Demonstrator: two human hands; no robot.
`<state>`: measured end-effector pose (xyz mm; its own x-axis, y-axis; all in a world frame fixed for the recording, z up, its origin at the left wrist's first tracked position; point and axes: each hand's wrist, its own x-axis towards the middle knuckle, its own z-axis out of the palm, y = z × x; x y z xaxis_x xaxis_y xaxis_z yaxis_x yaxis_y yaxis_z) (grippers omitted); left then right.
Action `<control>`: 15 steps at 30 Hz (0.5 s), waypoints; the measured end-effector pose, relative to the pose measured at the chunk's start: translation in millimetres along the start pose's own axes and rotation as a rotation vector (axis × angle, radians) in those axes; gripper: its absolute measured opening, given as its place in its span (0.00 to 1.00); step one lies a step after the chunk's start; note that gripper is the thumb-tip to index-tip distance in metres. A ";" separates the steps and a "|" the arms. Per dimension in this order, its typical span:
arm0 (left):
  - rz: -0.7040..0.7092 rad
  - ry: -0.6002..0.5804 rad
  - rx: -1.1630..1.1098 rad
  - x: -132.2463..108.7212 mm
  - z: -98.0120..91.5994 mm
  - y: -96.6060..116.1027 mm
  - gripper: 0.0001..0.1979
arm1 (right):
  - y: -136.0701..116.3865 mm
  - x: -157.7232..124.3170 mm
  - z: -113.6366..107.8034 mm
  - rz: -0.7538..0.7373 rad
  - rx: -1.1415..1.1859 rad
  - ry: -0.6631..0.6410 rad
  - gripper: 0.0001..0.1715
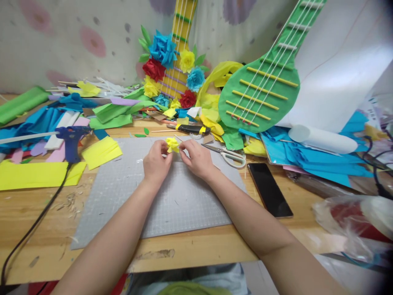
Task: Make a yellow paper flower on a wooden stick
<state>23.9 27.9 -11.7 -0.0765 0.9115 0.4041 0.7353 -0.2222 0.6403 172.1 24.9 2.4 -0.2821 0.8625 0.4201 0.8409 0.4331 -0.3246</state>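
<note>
Above the grey cutting mat (172, 196), a small yellow paper flower (172, 144) is being pinched between the fingertips of the left hand (156, 164) and right hand (199, 157). Scissors (225, 155), a phone (269, 189) and a glue gun (72, 137) are lying nearby.

Wooden table (190, 250) against pale, pink-spotted wall (61, 41).

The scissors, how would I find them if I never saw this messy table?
Start at the grey cutting mat in the middle of the wooden table. Go to its far right corner, just past the right hand. The scissors lie flat there, left of the black phone, the only thing nearby with shiny metal blades and pale loop handles.
</note>
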 end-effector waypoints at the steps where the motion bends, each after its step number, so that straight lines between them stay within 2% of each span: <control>1: -0.002 -0.012 -0.023 -0.5 0.0 0.7 0.13 | -0.6 0.2 -0.8 0.020 0.006 0.006 0.13; 4: -0.005 -0.030 -0.054 -2.3 0.3 3.2 0.14 | -2.7 0.2 -2.3 0.033 -0.012 0.003 0.14; 10: -0.056 -0.032 -0.139 -4.3 0.7 6.9 0.21 | -8.7 -0.8 -1.9 -0.110 -0.112 0.064 0.12; 15: 0.021 -0.039 0.057 -4.3 0.7 7.1 0.11 | -6.4 0.2 1.1 -0.168 -0.084 0.042 0.13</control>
<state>29.9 22.6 -9.3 -0.0353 0.9200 0.3903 0.7734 -0.2221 0.5937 166.2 22.6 3.7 -0.4038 0.7676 0.4977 0.8195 0.5453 -0.1761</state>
